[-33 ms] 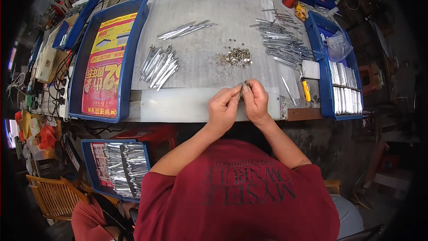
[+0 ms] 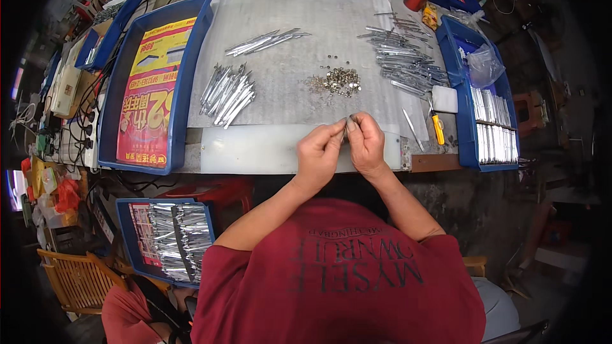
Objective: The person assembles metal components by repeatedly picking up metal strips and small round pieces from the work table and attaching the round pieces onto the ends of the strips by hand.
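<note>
Hazards, left to right. I judge the loose pile of bright strips (image 2: 228, 95) liable to slide and scatter if my left forearm sweeps across it, because the strips lie crossed over one another. The heap of small round parts (image 2: 343, 81) lies just beyond the hands; I rate a careless knuckle as the likeliest cause of scattering there. The pile of dull strips (image 2: 408, 57), farther right, could tangle if I drag one strip from underneath. The thin pointed tool (image 2: 413, 129) and the yellow-handled screwdriver (image 2: 438, 129) lie near the front edge of the table (image 2: 450, 129); a wide swing of the right elbow could knock either one off.

Grip, left to right. I hold the left hand (image 2: 320, 151) with thumb and forefinger pressed together at the tips. I hold the right hand (image 2: 368, 143) likewise, its fingertips meeting the left ones. Between them I pinch a small dark piece (image 2: 345, 134), above the white board (image 2: 248, 153) at the near edge. The fingers cover most of it, so I cannot tell its full shape. If the two pinches pull unevenly, the piece could slip.
</note>
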`<state>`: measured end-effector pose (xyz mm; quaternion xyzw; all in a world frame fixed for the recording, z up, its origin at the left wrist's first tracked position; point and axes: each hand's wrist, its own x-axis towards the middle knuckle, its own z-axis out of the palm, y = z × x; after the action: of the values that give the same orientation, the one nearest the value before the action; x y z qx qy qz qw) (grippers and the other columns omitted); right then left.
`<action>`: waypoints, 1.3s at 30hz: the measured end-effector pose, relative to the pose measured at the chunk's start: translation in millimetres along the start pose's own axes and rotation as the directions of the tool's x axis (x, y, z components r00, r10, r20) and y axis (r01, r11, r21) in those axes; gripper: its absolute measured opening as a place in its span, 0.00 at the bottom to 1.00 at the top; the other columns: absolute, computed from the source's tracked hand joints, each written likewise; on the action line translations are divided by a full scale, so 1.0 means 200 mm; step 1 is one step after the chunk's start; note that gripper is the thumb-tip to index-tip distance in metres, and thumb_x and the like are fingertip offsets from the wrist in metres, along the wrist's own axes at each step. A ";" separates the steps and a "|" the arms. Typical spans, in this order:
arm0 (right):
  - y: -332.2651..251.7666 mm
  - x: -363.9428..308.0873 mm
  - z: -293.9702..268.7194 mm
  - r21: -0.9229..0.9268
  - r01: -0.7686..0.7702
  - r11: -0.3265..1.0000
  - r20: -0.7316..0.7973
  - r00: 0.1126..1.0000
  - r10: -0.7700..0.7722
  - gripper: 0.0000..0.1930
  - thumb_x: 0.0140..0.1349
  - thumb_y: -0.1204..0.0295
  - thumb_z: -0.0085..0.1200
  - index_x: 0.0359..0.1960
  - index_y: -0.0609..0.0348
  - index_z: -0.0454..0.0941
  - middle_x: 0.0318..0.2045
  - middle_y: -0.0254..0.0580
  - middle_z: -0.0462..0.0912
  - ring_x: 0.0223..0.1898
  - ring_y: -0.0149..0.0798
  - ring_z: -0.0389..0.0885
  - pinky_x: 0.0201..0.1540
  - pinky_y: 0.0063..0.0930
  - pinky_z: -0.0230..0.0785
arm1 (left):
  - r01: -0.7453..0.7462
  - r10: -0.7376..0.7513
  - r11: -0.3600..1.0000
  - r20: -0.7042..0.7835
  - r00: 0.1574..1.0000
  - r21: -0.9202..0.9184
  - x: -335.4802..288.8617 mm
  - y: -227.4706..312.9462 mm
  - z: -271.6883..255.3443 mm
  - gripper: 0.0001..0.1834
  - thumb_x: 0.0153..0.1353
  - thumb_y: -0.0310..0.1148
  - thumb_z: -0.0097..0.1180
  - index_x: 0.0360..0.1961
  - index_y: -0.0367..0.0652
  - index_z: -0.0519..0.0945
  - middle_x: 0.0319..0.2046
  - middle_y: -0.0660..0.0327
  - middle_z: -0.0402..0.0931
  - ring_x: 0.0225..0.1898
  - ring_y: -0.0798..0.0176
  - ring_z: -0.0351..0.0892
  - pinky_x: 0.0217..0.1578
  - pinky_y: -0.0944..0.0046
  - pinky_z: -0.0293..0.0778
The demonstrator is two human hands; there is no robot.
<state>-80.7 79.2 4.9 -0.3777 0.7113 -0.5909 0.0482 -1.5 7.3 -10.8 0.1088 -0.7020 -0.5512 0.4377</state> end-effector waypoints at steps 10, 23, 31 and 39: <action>0.04 0.00 -0.02 -0.082 0.046 0.996 0.011 0.999 -0.045 0.06 0.57 0.74 0.44 0.25 0.65 0.67 0.17 0.37 0.68 0.20 0.26 0.64 0.22 0.20 0.59 | 0.342 -0.332 0.902 0.085 0.939 -0.265 -0.01 0.02 0.00 0.09 0.54 0.21 0.47 0.37 0.34 0.75 0.22 0.64 0.72 0.22 0.75 0.67 0.22 0.75 0.64; 0.02 -0.02 -0.04 -0.085 0.030 0.996 0.026 0.999 -0.028 0.05 0.53 0.75 0.47 0.23 0.65 0.67 0.18 0.45 0.69 0.19 0.42 0.68 0.22 0.29 0.60 | 0.387 -0.376 0.916 0.109 0.920 -0.110 -0.03 0.01 -0.01 0.09 0.54 0.21 0.47 0.36 0.32 0.75 0.26 0.58 0.75 0.27 0.72 0.72 0.28 0.74 0.68; 0.01 -0.02 -0.06 -0.106 -0.017 0.994 0.018 1.000 0.019 0.06 0.53 0.75 0.47 0.23 0.65 0.68 0.19 0.45 0.70 0.20 0.41 0.69 0.23 0.29 0.61 | 0.349 -0.331 0.917 0.121 0.936 -0.193 -0.02 0.01 0.01 0.09 0.54 0.22 0.48 0.36 0.33 0.75 0.26 0.60 0.74 0.25 0.72 0.70 0.26 0.74 0.67; 0.02 0.01 -0.17 -0.155 -0.021 0.988 0.098 0.994 0.037 0.08 0.55 0.72 0.48 0.26 0.67 0.70 0.20 0.46 0.72 0.21 0.41 0.71 0.25 0.28 0.62 | -0.098 -0.045 0.919 0.348 0.936 0.381 0.03 0.04 -0.19 0.14 0.43 0.16 0.50 0.34 0.39 0.76 0.24 0.54 0.71 0.25 0.55 0.72 0.26 0.66 0.68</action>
<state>-101.0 106.4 12.2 -0.3993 0.7568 -0.5136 0.0633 26.6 -19.1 -0.1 0.0848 -0.8661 -0.4035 0.2827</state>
